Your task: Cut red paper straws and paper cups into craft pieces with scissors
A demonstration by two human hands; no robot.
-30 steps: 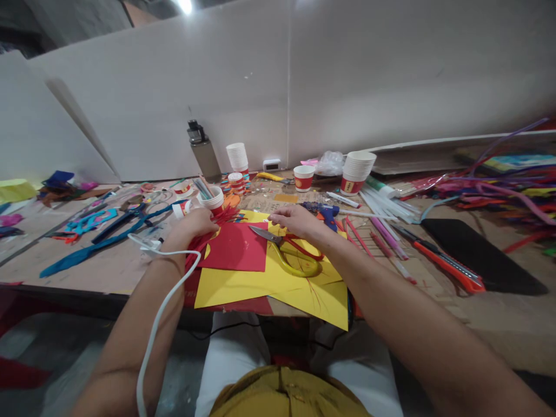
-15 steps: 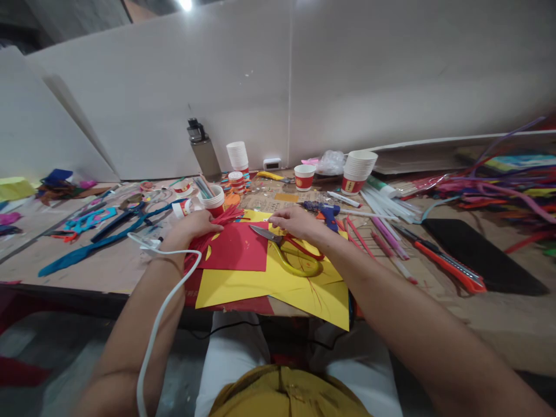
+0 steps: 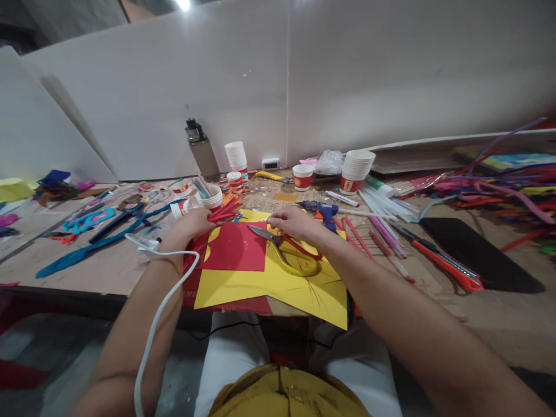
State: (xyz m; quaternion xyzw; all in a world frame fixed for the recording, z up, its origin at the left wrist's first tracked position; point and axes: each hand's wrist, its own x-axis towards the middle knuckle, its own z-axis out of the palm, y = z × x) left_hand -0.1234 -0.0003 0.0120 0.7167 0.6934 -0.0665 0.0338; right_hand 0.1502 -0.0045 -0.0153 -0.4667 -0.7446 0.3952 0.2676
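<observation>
My left hand [image 3: 195, 225] is closed around a bundle of red paper strips [image 3: 226, 211], whose loose ends fan out to the right past the fingers. My right hand [image 3: 292, 222] hovers over the back of the papers with thumb and fingertips pinched together; whatever is between them is too small to make out. Under it lie scissors [image 3: 278, 246] with yellow and red handles, blades pointing left. They rest partly on a red paper sheet [image 3: 234, 249], which lies on larger yellow paper [image 3: 243, 288].
Paper cups with sticks [image 3: 210, 198] stand beyond my left hand. A blue glue gun [image 3: 326, 215] lies right of my right hand, with an orange box cutter [image 3: 447, 263] and a black slab [image 3: 482, 255] farther right. A white cable [image 3: 167, 295] crosses my left forearm.
The left hand has lifted slightly, and the red strips have risen and spread, uncovering more of the red sheet's left side. My right hand and the scissors stay nearly where they were.
</observation>
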